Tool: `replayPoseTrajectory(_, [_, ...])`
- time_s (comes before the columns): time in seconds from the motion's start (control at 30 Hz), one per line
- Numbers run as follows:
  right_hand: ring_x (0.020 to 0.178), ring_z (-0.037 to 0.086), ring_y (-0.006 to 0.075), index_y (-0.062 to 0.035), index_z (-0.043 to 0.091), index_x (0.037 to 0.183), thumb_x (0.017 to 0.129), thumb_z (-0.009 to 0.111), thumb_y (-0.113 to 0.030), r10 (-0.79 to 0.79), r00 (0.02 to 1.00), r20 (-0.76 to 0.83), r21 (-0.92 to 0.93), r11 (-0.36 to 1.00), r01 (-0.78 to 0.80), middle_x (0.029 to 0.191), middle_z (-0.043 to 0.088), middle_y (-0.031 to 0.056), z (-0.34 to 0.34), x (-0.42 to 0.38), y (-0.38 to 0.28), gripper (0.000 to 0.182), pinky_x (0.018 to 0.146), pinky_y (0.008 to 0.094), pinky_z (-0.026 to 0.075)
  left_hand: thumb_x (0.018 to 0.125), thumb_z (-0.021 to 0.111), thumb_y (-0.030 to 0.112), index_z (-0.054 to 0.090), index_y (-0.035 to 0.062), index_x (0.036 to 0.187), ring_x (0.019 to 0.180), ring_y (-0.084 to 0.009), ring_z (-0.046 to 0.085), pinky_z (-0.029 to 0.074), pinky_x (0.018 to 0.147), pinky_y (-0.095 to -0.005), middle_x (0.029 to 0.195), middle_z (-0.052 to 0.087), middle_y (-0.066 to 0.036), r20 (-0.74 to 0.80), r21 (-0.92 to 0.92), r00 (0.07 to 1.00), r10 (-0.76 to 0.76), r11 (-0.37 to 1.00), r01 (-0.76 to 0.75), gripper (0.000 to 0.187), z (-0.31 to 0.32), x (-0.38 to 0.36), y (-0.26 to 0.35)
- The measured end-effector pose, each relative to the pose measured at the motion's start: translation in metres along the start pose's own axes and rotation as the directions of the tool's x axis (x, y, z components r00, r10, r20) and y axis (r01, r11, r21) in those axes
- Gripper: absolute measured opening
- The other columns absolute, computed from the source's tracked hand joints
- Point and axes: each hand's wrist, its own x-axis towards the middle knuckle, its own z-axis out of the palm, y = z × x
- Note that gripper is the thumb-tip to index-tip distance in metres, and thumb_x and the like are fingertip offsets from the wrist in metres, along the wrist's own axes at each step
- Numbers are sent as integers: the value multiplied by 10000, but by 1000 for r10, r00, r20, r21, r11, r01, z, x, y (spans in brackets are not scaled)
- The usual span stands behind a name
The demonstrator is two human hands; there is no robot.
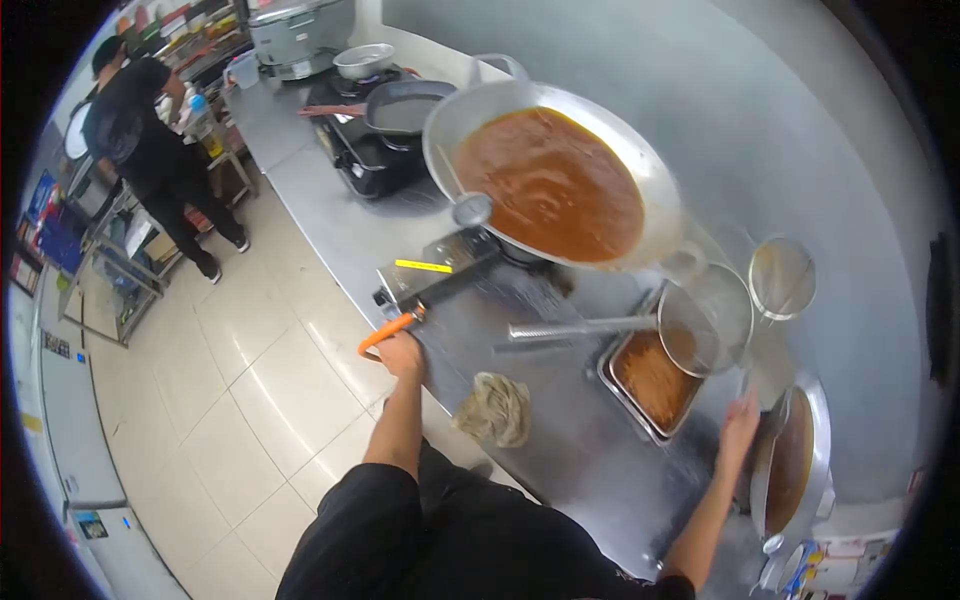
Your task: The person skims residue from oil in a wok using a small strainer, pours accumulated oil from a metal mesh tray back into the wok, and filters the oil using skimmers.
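The left hand [402, 352] clenches the orange handle [386, 333] at the counter [560, 440] edge, its length running toward the stove [435, 272], while the right hand [738, 432], fingers spread, reaches the pot [792, 462].

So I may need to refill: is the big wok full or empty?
Full: the wok holds orange-brown sauce across most of its bowl.

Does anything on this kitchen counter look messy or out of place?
Little stands out. A crumpled rag lies loose near the counter edge, and a strainer rests tilted across the tray of brown food. The wok of sauce is very full, but no spill shows.
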Motion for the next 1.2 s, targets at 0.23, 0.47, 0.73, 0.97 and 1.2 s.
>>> replayPoseTrajectory(0.23, [1044,605,398,-135,574,1299,899,444,-52,-160,889,429,-582,703,407,1119,635,238,65,177,-267,428,872,444,483,956,511,446,553,-49,1069,961,-445,606,448,828,-489,1007,646,-281,-10,-165,993,117,979,-117,509,18,18,-31])
replayPoseTrajectory(0.47, [802,670,318,-124,724,1009,786,646,-152,289,640,712,-689,113,716,924,705,147,154,279,-359,239,694,450,521,969,543,353,539,-71,1062,887,-435,612,443,788,-476,937,647,-273,-1,-327,997,72,943,-69,434,27,27,-39])
replayPoseTrajectory(0.73, [516,379,27,-175,610,1296,913,627,-158,793,-101,601,-591,527,611,614,463,-66,233,275,-453,384,443,194,307,985,526,320,527,-72,955,804,-367,575,433,743,-447,859,600,-234,-44,-245,993,106,963,-113,394,10,21,-10])
replayPoseTrajectory(0.97, [570,445,70,-223,599,1313,900,627,-215,646,-219,731,-474,712,518,664,519,-53,274,281,-449,414,487,238,381,997,509,299,507,-51,876,729,-302,533,423,706,-428,781,561,-181,-33,-291,991,126,948,-130,370,4,19,4])
replayPoseTrajectory(1.2, [535,370,65,-124,590,1313,917,568,-91,355,-95,930,-346,933,101,627,430,-41,283,259,-436,398,454,232,279,996,502,246,455,-81,1150,897,-329,575,450,834,-403,998,574,-230,-1,-284,995,102,954,-98,364,1,11,18])
